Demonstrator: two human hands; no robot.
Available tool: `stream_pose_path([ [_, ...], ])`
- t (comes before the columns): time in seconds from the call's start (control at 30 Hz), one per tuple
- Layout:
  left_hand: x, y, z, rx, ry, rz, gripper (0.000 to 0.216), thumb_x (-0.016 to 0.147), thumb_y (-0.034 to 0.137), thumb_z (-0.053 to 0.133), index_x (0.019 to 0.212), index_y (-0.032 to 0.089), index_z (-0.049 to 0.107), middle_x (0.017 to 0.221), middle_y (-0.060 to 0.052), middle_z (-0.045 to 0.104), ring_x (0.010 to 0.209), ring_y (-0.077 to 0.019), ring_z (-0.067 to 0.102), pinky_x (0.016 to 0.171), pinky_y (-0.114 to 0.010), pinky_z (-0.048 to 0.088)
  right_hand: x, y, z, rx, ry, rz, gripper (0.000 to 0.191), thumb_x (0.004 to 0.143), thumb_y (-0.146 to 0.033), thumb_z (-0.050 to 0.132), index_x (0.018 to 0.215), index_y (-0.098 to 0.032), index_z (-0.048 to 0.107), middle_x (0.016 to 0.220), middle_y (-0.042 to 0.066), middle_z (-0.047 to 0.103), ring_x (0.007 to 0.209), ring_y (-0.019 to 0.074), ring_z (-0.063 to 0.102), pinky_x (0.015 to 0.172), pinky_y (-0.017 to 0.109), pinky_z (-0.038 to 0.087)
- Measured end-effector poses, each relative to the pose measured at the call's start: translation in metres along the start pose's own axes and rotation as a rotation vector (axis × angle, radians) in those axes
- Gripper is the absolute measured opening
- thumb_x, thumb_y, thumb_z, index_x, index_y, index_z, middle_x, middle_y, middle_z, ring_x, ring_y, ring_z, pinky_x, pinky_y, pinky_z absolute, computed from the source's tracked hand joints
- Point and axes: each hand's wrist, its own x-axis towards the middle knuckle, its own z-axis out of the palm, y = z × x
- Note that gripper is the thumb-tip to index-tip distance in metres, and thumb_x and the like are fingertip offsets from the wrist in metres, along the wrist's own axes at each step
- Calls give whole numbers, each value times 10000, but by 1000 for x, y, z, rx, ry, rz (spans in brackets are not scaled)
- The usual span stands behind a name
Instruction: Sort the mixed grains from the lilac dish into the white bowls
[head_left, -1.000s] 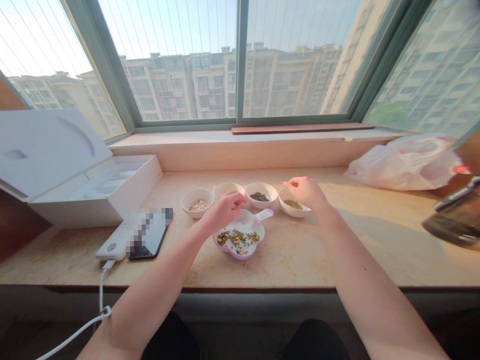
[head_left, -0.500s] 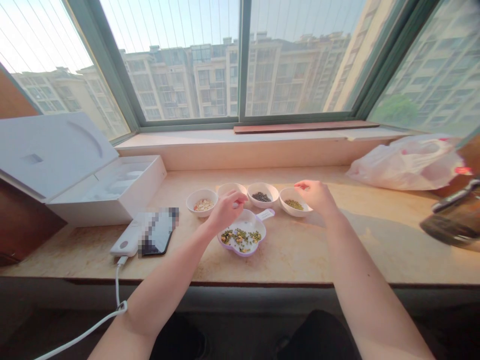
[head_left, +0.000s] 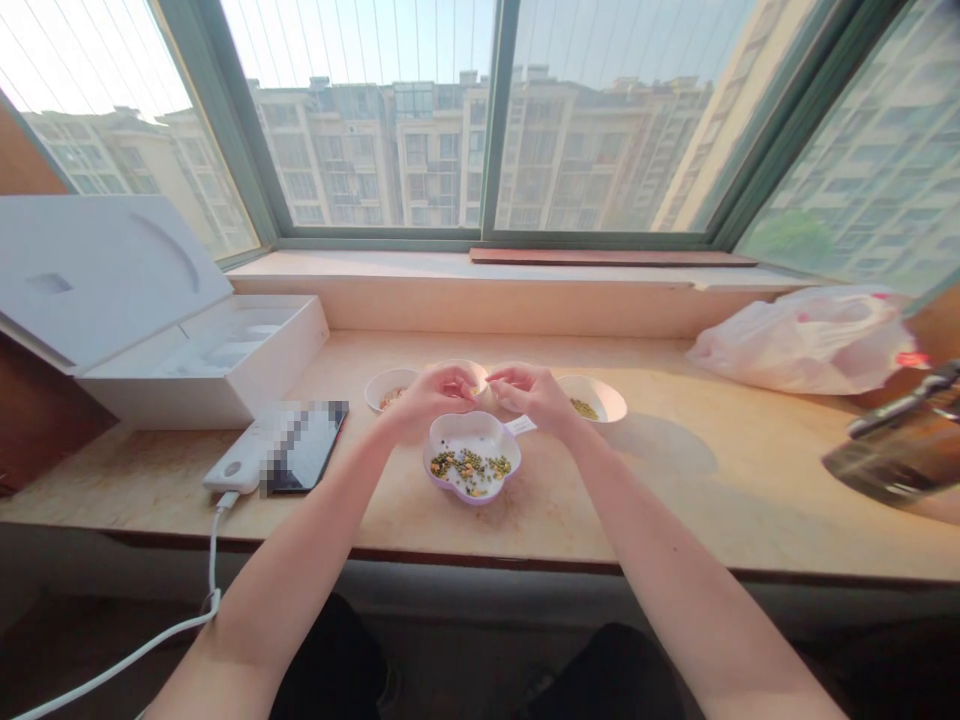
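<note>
The left hand (head_left: 439,395) and the right hand (head_left: 529,395) are held facing each other above the far side of a lobed dish (head_left: 463,432), the fingertips of the two near but apart. Grip of each: fingers curled, with the tips brought toward the thumb; whether either pinches a small item cannot be determined at this size.

The dish, white inside with a lilac rim, sits upright on the bench (head_left: 690,530), near its front edge. Green beans (head_left: 499,467) and yellow pieces lie scattered over its nearer half. A short handle (head_left: 520,425) points right, below the right hand.

Beyond the dish stand white bowls. The left bowl (head_left: 377,383), with pale and reddish pieces, is partly covered by the left hand. The middle bowl (head_left: 466,368) shows between the hands, its contents mostly hidden. The right bowl (head_left: 613,402) holds greenish beans, just beside the right wrist.

On the left lie a phone (head_left: 322,450) and a white power bank (head_left: 231,468) with a cable (head_left: 212,560) plugged in; behind them is an open white box (head_left: 274,355). On the right are a plastic bag (head_left: 802,345) and, nearer, a dark container (head_left: 885,465).
</note>
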Motion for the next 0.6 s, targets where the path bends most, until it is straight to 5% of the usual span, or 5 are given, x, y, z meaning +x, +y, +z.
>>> stream_pose_path([
  [0.17,-8,-8,1,55,86,-58,244,733,256,827,879,151,663,821,8,641,738,-104,601,668,-230,465,-13,9,16,-61,69,-115,248,838,-401,726,958,-185,738,700,3,644,607,134,544,570,276,420],
  [0.47,-11,-6,11,-179,-6,-109,328,725,212,834,959,171,608,910,-37,736,839,-164,725,774,-285,541,-24,18,29,-31,-32,-124,296,867,-470,760,1018,-220,806,1004,75,787,620,139,610,614,314,509],
  [0.6,-11,-9,12,-225,12,-145,392,720,174,820,1021,184,569,933,-55,766,841,-184,757,795,-308,558,-23,19,28,-38,-52,-173,304,897,-468,736,1069,-237,832,938,66,786,653,164,629,669,342,517],
])
